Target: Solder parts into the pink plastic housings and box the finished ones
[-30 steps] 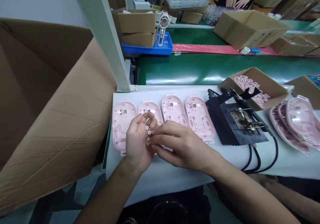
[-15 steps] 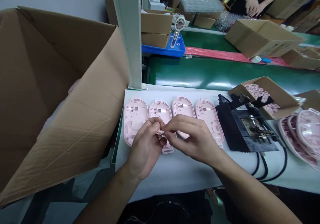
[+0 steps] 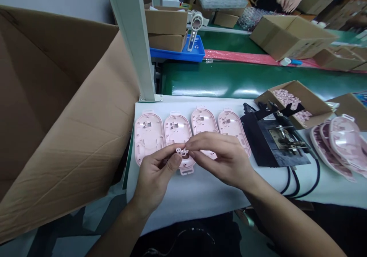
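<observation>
A small pink plastic part (image 3: 181,151) with a round end is held between my two hands, above the second pink shell. My left hand (image 3: 155,174) grips it from the left between thumb and fingers. From the right, the fingertips of my right hand (image 3: 222,157) pinch its other end. Below and behind lie pink oval shell halves in a row, open side up: a left one (image 3: 148,134), a second one (image 3: 176,134) partly behind the part, a third one (image 3: 204,121) partly covered by my right hand, and a right one (image 3: 233,125).
To the right stand a black fixture with a metal clamp (image 3: 286,140), a carton of small pink parts (image 3: 315,109) and stacked pink shells (image 3: 344,138). A large cardboard box (image 3: 94,134) is at left. Behind runs a green conveyor (image 3: 229,79); across it are a co-worker's hands (image 3: 286,2).
My left hand has turned and its thumb has shifted, so more of the small pink part shows. My right hand keeps its pinch. The whole view has shifted slightly.
</observation>
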Demonstrator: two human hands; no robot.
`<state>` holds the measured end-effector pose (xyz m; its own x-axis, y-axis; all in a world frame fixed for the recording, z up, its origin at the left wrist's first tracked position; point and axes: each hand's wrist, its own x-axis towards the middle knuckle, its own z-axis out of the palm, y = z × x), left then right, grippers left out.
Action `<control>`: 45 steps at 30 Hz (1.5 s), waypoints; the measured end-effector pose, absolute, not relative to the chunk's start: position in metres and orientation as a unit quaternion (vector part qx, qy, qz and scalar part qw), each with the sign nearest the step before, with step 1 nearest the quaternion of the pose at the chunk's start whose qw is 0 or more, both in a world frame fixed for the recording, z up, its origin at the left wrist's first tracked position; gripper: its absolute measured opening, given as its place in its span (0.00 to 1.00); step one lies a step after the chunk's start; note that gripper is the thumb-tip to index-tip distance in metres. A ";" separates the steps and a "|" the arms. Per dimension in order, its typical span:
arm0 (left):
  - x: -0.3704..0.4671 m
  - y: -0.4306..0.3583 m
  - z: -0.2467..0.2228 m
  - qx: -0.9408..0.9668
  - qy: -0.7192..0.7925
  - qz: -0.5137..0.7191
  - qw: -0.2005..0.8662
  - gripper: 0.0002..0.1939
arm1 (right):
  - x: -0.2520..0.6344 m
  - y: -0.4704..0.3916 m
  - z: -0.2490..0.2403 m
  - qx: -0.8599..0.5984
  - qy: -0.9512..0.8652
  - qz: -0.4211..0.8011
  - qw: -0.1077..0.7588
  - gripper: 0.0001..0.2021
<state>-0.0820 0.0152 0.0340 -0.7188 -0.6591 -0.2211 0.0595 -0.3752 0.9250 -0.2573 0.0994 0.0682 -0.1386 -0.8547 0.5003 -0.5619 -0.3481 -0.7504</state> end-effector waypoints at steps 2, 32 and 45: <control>-0.081 0.014 0.034 0.289 -0.516 -0.775 0.222 0.13 | -0.260 0.102 0.068 -0.630 0.547 -0.527 0.164 0.08; -0.085 0.011 0.055 0.248 -0.719 -0.591 0.269 0.10 | -0.246 0.117 0.058 -0.583 0.554 -0.572 0.160 0.12; -0.086 0.005 0.064 0.190 -0.807 -0.512 0.225 0.08 | -0.246 0.118 0.068 -0.635 0.574 -0.514 0.058 0.07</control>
<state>-0.0856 0.0053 0.0643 -0.8262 -0.5373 0.1695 -0.0756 0.4039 0.9117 -0.2458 0.1178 0.0682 -0.1865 -0.7881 0.5866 -0.6695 -0.3350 -0.6630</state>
